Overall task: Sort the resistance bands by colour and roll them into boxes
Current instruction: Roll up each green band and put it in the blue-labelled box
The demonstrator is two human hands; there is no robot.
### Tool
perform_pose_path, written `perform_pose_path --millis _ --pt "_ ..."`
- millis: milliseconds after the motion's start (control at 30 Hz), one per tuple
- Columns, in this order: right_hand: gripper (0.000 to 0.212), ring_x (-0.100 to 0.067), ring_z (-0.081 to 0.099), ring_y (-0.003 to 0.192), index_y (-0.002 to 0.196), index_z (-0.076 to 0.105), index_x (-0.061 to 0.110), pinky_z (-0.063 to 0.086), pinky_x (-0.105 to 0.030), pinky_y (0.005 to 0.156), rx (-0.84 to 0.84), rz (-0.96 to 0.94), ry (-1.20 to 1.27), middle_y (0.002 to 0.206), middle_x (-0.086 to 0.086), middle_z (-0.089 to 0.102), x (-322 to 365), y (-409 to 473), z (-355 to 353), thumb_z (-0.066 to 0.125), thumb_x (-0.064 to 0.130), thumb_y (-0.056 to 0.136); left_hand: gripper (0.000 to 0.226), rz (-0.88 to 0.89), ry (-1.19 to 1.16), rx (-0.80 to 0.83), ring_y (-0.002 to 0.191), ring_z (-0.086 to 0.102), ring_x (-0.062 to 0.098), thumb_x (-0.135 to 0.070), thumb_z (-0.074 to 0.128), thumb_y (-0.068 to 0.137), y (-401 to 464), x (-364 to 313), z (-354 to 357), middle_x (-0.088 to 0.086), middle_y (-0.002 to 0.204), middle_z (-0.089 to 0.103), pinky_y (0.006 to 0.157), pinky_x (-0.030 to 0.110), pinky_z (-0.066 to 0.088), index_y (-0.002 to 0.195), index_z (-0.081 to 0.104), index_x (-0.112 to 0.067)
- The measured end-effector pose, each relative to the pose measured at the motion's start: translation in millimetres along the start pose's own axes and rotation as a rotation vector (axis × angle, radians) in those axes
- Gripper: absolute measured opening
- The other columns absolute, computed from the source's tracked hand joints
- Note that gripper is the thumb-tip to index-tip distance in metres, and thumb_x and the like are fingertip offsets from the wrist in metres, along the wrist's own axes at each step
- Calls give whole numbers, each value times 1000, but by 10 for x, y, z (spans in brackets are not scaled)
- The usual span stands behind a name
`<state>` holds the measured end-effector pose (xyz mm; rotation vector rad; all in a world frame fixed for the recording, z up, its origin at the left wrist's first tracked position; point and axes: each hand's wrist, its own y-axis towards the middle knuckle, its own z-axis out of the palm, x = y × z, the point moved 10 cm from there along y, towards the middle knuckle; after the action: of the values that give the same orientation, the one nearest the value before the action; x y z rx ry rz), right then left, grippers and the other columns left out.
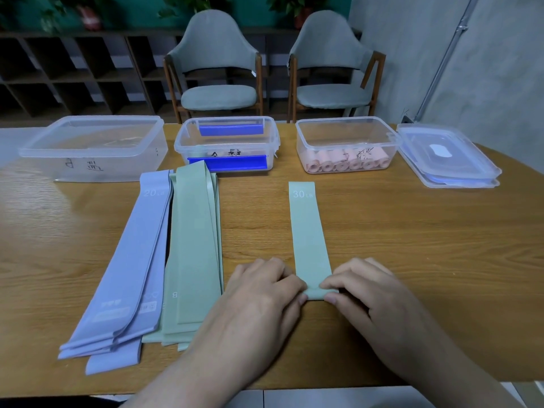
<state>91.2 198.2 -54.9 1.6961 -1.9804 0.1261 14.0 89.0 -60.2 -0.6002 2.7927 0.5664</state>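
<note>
Three clear boxes (226, 144) – two chairs (216, 63) – one lid stack (447, 156) – two hands (265, 293).

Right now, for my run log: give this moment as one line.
step: rolling green band | left hand: pinching near end | right hand: pinching near end | pink box: rolls inside

Left hand (265, 287) and right hand (362, 287) pinch the folded near end of a green band (309, 231) on the table (412, 245).
</note>
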Motion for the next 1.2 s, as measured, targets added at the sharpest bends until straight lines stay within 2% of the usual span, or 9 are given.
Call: perform_pose_path --millis 167,333,467,600,767,833,933,1100,1200 --pt "31 -2 48 99 112 71 32 43 -22 83 14 12 -51 100 25 52 -22 -8 8 51 48 93 32 -43 -12 -31 88 45 11 -43 42 102 25 63 13 -13 93 50 78 30 38 109 70 -30" --pt "26 -3 49 96 113 72 30 47 -32 82 1 30 -83 99 20 54 -36 20 13 66 38 89 27 -30 13 15 99 48 9 -47 51 97 12 43 52 -15 106 51 86 28 39 120 55 -33" --pt "24 -3 47 95 110 71 30 47 -34 81 26 10 -111 99 20 51 3 41 33 55 38 94 19 -33 7 28 97 47 9 -44 52 96 7 26 26 -16 104 50 84 29 41 112 54 -35" --pt "21 -4 46 100 114 69 32 43 -33 87 71 -5 -105 102 19 51 4 34 85 55 34 99 21 -36 3 28 95 47 9 -45 47 99 5 28 28 -15 102 49 85 31 40 109 61 -33" --pt "39 4 43 105 121 64 36 34 -22 92 81 18 -71 106 25 52 -29 29 110 37 51 97 27 -37 13 12 93 46 10 -44 43 101 5 38 24 -14 101 49 83 31 40 110 65 -31" --pt "36 5 41 107 119 62 40 32 -19 93 105 14 -65 106 29 48 -50 18 129 41 56 94 29 -38 18 4 92 46 10 -44 40 102 9 41 24 -13 101 49 82 32 40 109 65 -31" --pt "25 3 43 106 114 65 40 37 -23 90 70 27 -45 103 28 47 -81 21 90 53 49 94 33 -43 24 12 94 46 9 -47 35 103 12 41 37 -14 102 49 84 32 40 111 65 -33" --pt "40 -2 45 101 112 66 39 42 -32 88 76 13 -65 102 25 46 -47 31 103 33 54 95 24 -42 9 35 100 47 6 -51 44 97 -3 50 42 -18 107 48 88 29 38 113 56 -38" --pt "42 -1 45 103 116 65 39 41 -30 90 68 19 -43 103 27 46 -56 26 93 33 56 94 19 -37 23 47 99 46 6 -48 46 98 4 46 50 -19 106 46 88 29 37 110 57 -39"
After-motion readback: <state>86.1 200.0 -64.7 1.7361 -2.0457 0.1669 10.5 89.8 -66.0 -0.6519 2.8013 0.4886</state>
